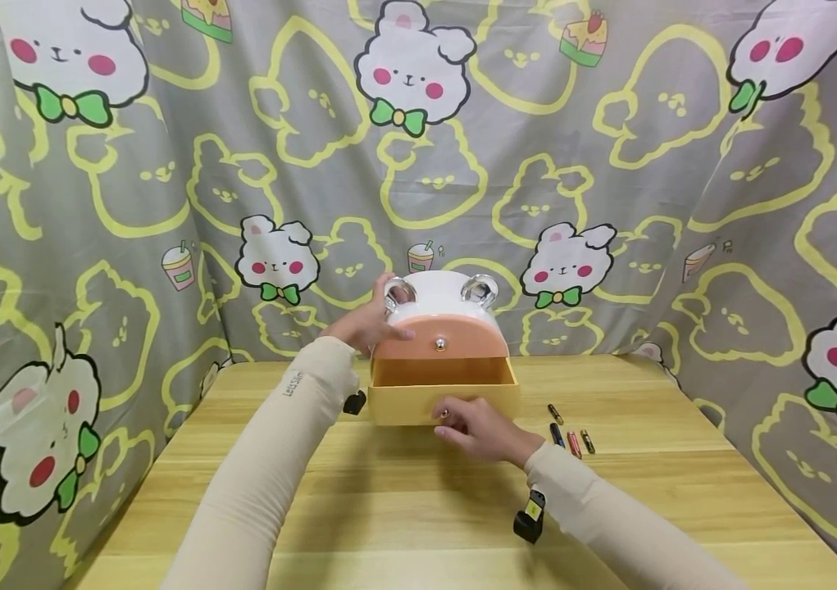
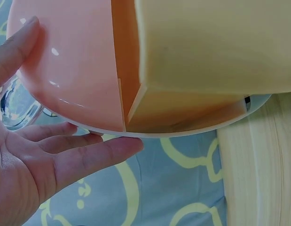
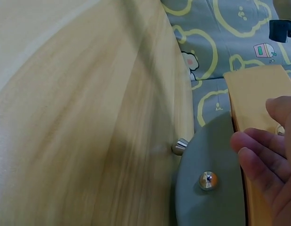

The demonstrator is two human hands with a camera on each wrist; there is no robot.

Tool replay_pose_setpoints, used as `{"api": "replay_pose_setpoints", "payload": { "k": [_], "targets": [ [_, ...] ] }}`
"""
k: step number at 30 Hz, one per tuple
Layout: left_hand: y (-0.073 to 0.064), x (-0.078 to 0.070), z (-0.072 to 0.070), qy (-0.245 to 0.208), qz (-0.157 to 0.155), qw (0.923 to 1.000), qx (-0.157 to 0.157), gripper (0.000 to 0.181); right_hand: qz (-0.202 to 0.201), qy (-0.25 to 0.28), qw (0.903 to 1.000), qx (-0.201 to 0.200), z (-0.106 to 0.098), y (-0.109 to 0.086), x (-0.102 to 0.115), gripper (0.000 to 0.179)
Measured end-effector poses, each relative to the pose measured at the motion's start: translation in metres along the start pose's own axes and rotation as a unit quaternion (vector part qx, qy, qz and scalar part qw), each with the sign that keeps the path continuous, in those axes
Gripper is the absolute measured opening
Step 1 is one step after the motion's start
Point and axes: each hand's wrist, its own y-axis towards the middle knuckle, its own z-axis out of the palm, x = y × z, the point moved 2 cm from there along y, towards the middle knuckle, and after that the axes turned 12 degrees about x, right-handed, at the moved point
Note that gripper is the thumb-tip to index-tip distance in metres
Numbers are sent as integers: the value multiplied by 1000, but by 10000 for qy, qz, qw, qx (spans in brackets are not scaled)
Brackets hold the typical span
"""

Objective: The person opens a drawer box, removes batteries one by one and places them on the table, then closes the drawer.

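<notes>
A small drawer cabinet with a white shell [image 1: 429, 291] and silver ears has a pink upper drawer [image 1: 462, 334] that is shut. Below it, the yellow drawer [image 1: 399, 406] is pulled well out. My left hand [image 1: 368, 324] rests at the cabinet's upper left, its thumb on the pink front [image 2: 74, 70] and its straight fingers along the shell's side. At the yellow drawer's front, my right hand [image 1: 473, 430] has its fingers curled about the small knob [image 3: 280, 130], partly hiding it. Beneath, the right wrist view shows a grey drawer [image 3: 211, 150] with a silver knob [image 3: 208, 180].
Several small batteries [image 1: 574, 443] lie on the wooden table [image 1: 403, 524] to the right of the cabinet. A patterned curtain [image 1: 433, 172] surrounds the table at the back and both sides. A silver foot [image 3: 180, 147] shows under the cabinet.
</notes>
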Motion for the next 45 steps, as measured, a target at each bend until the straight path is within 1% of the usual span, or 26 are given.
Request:
{"api": "replay_pose_setpoints", "payload": {
  "k": [5, 10, 17, 25, 33, 39, 45],
  "targets": [
    [1, 0, -1, -73, -46, 10000, 19, 115, 175, 69, 9998, 88, -3, 3, -3, 12],
    [2, 0, -2, -27, -12, 10000, 8, 116, 253, 76, 9996, 116, -6, 6, -6, 11],
    [-1, 1, -1, -120, -56, 9999, 40, 116, 358, 132, 9992, 145, -6, 10, -13, 10],
    [-2, 1, -1, -86, -109, 9999, 14, 116, 481, 191, 9986, 119, -7, 15, -19, 11],
    [1, 1, -1, -14, -2, 10000, 26, 116, 526, 166, 9985, 58, -9, 19, -26, 10],
    [1, 1, -1, 125, 55, 9999, -45, 116, 570, 186, 9982, -6, -11, 22, -28, 9],
    [0, 1, 0, 10, -23, 10000, -6, 114, 694, 259, 9973, -10, -11, 25, -32, 8]
  ]
}}
